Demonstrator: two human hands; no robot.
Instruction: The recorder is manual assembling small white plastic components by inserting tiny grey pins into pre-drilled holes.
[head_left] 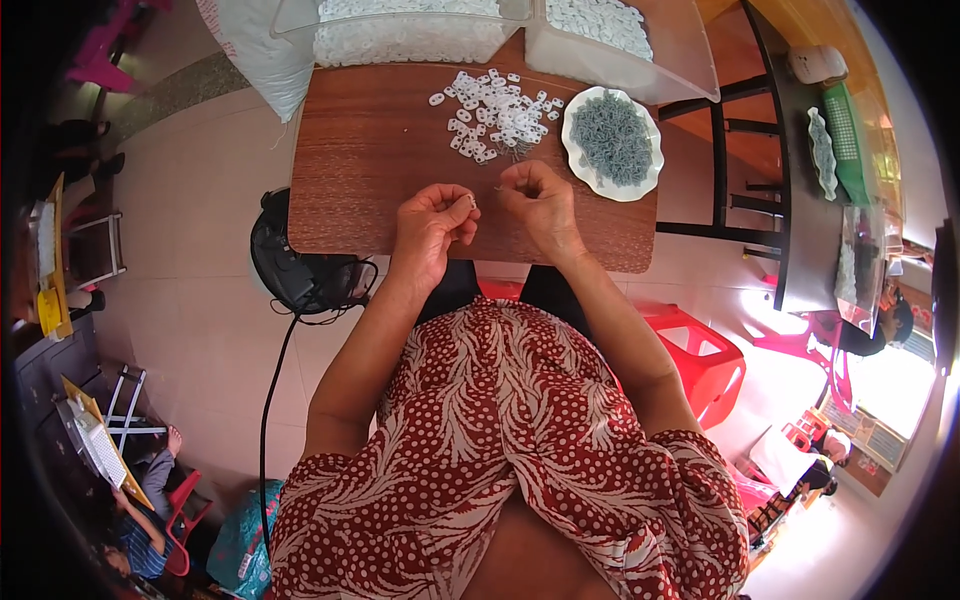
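Note:
Over the near part of a brown wooden table (350, 150), my left hand (430, 222) is closed in a pinch. A bit of a small white plastic piece (473, 202) shows at its fingertips. To its right, a short gap away, my right hand (545, 205) is also pinched. Something tiny and thin seems to be at its fingertips, too small to name. Just beyond the hands lies a loose pile of small white plastic pieces with holes (505, 112). A white scalloped plate (652, 165) heaped with small grey wire-like parts (612, 138) stands beside my right hand.
Two clear bins (600, 78) of white pieces stand along the table's far edge. A white sack (265, 60) hangs near the far left corner. On the floor are a black bag with a cable (290, 250) and a red stool (700, 365). Other people sit at tables farther off.

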